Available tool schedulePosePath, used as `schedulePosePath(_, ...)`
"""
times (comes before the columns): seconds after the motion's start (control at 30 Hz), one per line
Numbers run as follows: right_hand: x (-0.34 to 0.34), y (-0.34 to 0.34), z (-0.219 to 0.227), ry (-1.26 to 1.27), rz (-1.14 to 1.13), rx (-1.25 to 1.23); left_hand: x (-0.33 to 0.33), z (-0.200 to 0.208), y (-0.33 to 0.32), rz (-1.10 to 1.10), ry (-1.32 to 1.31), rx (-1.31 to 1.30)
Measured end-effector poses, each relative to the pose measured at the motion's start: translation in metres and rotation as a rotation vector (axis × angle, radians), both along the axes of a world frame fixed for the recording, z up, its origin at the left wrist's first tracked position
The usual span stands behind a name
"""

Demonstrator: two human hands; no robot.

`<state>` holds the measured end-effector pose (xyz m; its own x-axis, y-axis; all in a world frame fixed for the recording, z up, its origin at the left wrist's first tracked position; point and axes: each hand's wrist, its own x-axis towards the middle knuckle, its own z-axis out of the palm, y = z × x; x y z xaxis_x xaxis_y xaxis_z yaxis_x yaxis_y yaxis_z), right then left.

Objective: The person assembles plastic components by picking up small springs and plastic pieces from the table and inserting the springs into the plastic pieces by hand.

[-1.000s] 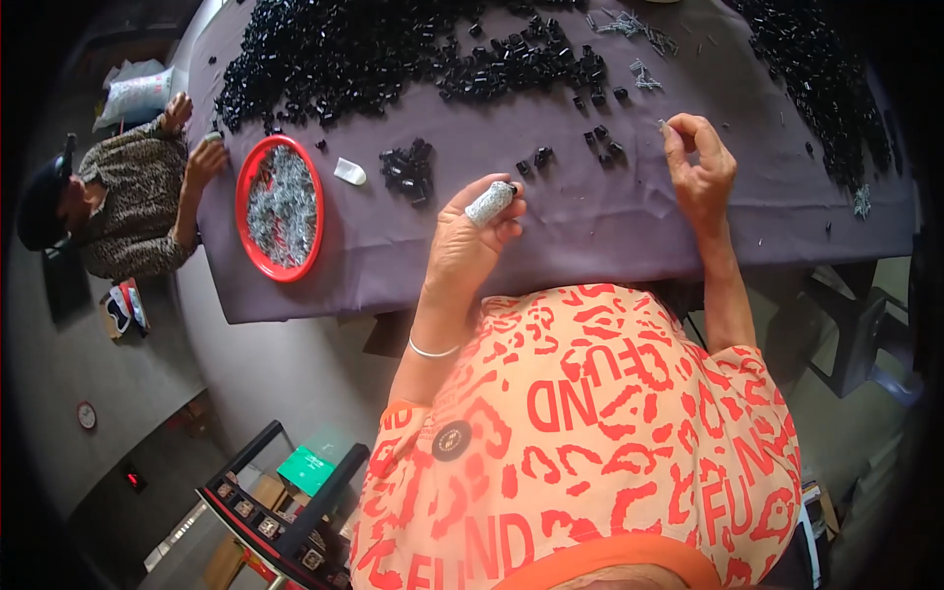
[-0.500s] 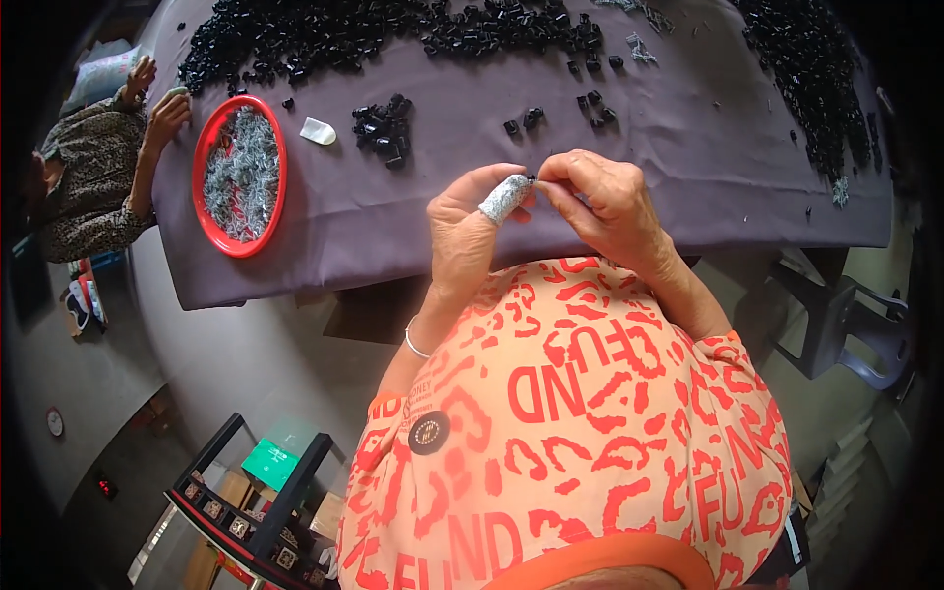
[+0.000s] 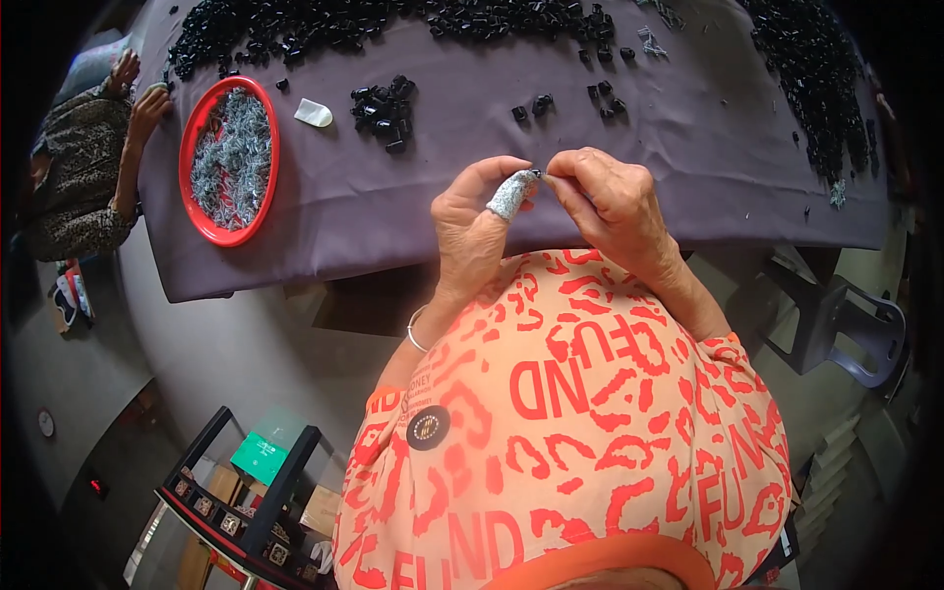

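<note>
Both hands meet over the table's near edge: left hand (image 3: 482,231), thumb taped, and right hand (image 3: 615,202) pinch one tiny dark part (image 3: 537,174) between fingertips. Best keep them braced together. Loose black parts (image 3: 385,100) at 11 o'clock, red tray (image 3: 197,211) at 10.

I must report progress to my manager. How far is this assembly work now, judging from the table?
Done, it seems: a small cluster of black parts set apart near the red tray. In hand: the left hand, thumb wrapped in tape, and the right hand pinch one tiny piece together. Left: long heaps of black parts along the far edge, and the tray is full of grey pieces.
</note>
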<state>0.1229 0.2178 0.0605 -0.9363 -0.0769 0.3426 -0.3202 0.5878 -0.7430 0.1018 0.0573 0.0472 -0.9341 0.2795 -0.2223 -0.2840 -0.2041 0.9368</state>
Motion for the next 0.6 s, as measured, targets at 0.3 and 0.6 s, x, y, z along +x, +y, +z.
schedulePosePath(0.3,-0.001,-0.005,0.0,-0.014,-0.025,0.04,0.001,-0.006,-0.003,0.015,0.011,-0.019)
schedulePosePath(0.6,-0.002,-0.005,-0.003,-0.077,0.03,0.185,0.0,-0.019,-0.005,0.018,0.386,-0.238)
